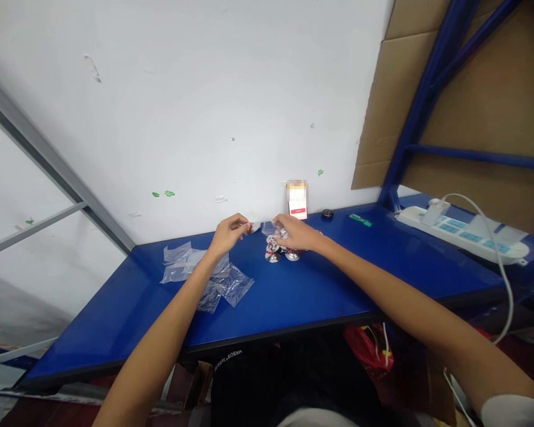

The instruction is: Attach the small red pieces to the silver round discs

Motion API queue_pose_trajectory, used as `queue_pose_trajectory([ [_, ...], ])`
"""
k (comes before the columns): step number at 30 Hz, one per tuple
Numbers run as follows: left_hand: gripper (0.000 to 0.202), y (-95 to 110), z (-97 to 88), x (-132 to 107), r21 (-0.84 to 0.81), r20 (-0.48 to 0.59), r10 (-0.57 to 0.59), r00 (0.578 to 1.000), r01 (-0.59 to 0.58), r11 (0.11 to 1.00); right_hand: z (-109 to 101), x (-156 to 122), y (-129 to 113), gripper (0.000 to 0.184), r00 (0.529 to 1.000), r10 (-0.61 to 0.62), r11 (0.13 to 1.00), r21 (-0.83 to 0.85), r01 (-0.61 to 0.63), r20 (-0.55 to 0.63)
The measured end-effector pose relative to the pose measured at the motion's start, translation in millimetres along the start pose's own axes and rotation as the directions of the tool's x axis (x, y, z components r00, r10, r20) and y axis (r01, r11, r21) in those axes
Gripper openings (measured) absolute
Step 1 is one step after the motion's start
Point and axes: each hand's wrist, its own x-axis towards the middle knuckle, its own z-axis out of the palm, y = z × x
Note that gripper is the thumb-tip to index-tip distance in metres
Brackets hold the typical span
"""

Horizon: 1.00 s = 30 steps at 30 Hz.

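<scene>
Room: white wall (160, 118) with green flecks ahead of me; blue steel rack (427, 101) backed by cardboard (467, 77) to the right.

Bench: blue bench top (293, 302); power strip (460, 234) with white cable (498, 261) at the right end; red bag (367, 347) below the front edge.

Along wall: upright card (297, 201), black disc (327, 213), green strip (360, 220).

Bench left: loose clear plastic bags (207, 279), lying flat in a heap.

Bench centre: small silver and red metal parts (278, 250) clustered just below my hands.

Left hand (226, 234): thumb and fingers pinching a small red-marked piece (249, 226), too small to tell what it is.

Right hand (296, 232): fingers curled around a clear packet (269, 229), just beside the left hand.

Writing: card print blurred; white lettering on dark cloth (226, 359) at the lower edge, upside down, not reliably legible.
</scene>
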Motion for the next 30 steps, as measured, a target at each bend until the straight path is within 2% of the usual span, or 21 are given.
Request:
queue_pose_trajectory([
  [2,0.019,8.7,2.7,-1.7,0.012,-0.024,0.061,0.998,-0.06,0.998,0.7,0.0,-2.8,0.044,1.0,-0.005,1.0,-0.006,0.005,-0.002],
  [4,0.015,16.1,8.1,-4.4,0.094,-0.034,0.137,0.99,-0.134,0.987,1.9,0.0,-5.7,0.045,1.0,-0.018,1.0,-0.008,0.018,-0.003],
  [9,0.012,25.3,19.6,-9.9,0.336,0.012,0.319,0.948,-0.304,0.891,7.1,0.0,-10.4,0.043,0.998,-0.061,0.998,-0.001,0.061,-0.026],
  [15,0.012,29.8,24.9,-14.2,0.481,0.086,0.313,0.946,-0.315,0.818,9.0,-0.1,-18.9,0.043,0.997,-0.08,0.997,-0.005,0.08,0.0],
  [19,0.014,31.3,28.4,-16.1,0.539,0.069,0.267,0.961,-0.261,0.801,8.1,-0.6,-24.2,0.042,0.998,-0.062,0.998,0.01,0.062,0.024],
  [23,0.014,30.8,31.9,-16.3,0.528,0.084,0.238,0.968,-0.246,0.813,6.8,-1.7,-28.8,0.044,0.998,0.002,0.998,0.063,-0.006,0.068],
  [25,0.014,31.0,33.7,-15.8,0.472,0.074,0.223,0.972,-0.231,0.851,6.2,-1.9,-31.5,0.045,0.995,0.051,0.996,0.072,-0.057,0.087],
  [28,0.015,33.5,35.1,-14.8,0.273,0.043,0.146,0.988,-0.152,0.95,4.2,-1.1,-36.6,0.042,0.988,0.104,0.99,0.081,-0.114,0.115],
  [30,0.02,37.4,33.4,-14.5,0.134,0.042,0.106,0.994,-0.11,0.985,2.1,0.3,-40.3,0.04,0.981,0.131,0.981,0.127,-0.149,0.141],
])
